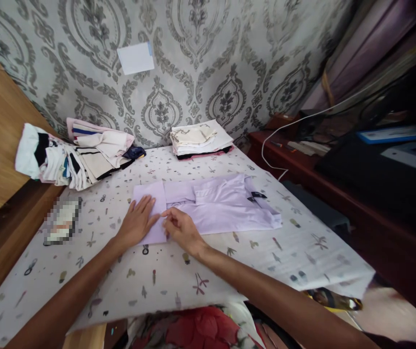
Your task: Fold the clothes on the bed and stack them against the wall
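Head view: the surface (pixel 120 300), under a white printed cloth, carries everything. Lilac garment (pixel 222 208) lies flat mid-surface, long axis left to right; reads as thin, light, soft, no stiffness of its own. Expect it to crease and slide over itself rather than break. Pale clothes pile (pixel 99 150) sits back left, folded stack (pixel 200 138) near the wall, both well apart from the garment. Left end of the garment is a neat squared panel (pixel 157 189); right end is looser and rumpled. Left grip (pixel 140 220) is palm down on the panel, digits straight, clamped on nothing. Right grip (pixel 184 232) is at the panel's right edge, digits curled, index toward thumb; can't tell if cloth is pinched. Best hold, my judgement: panel edge or corners, all layers together, other palm flat as anchor. Smallest item: black label (pixel 257 195), right end; poor pull point.
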Tool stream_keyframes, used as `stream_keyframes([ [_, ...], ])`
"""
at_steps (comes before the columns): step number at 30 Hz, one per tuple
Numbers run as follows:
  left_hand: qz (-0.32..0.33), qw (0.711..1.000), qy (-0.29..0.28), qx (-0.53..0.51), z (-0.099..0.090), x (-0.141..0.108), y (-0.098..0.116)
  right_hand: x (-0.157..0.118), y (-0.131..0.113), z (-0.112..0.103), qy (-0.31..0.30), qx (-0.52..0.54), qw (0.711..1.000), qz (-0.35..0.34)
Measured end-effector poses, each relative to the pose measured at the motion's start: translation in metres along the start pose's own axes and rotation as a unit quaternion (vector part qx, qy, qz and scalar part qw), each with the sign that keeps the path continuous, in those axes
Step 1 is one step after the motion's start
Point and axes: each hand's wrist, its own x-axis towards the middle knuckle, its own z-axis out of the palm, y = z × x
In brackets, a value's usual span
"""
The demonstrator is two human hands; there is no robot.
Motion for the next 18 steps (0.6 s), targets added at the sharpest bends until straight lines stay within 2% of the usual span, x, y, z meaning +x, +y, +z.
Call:
stream_keyframes([
  [3, -0.023, 0.996, 0.066, -0.054, 0.001, -0.001, -0.012, 0.016, 0.014, 0.014, 0.036, 0.029, 0.999, 0.000],
  [6, -0.113, 0.974, 0.132, -0.146, -0.007, 0.004, -0.036, 0.026, 0.029, 0.022, 0.063, 0.057, 0.996, 0.028],
  [9, -0.201, 0.944, 0.130, -0.226, -0.019, 0.008, -0.055, 0.038, 0.034, 0.021, 0.049, 0.076, 0.994, 0.061],
  [11, -0.182, 0.945, 0.115, -0.248, -0.027, 0.007, -0.054, 0.054, 0.029, 0.013, 0.037, 0.023, 0.997, 0.061],
  [13, -0.111, 0.962, 0.091, -0.232, -0.034, 0.005, -0.040, 0.078, 0.019, 0.000, 0.042, -0.117, 0.991, 0.042],
  [14, -0.073, 0.972, 0.076, -0.211, -0.036, 0.004, -0.031, 0.092, 0.014, -0.006, 0.048, -0.217, 0.975, 0.029],
  [16, -0.017, 0.985, 0.049, -0.166, -0.040, 0.006, -0.013, 0.120, 0.005, -0.018, 0.060, -0.290, 0.955, 0.019],
  [18, 0.009, 0.990, 0.044, -0.137, -0.042, 0.017, -0.003, 0.142, 0.000, -0.025, 0.059, -0.319, 0.946, 0.022],
])
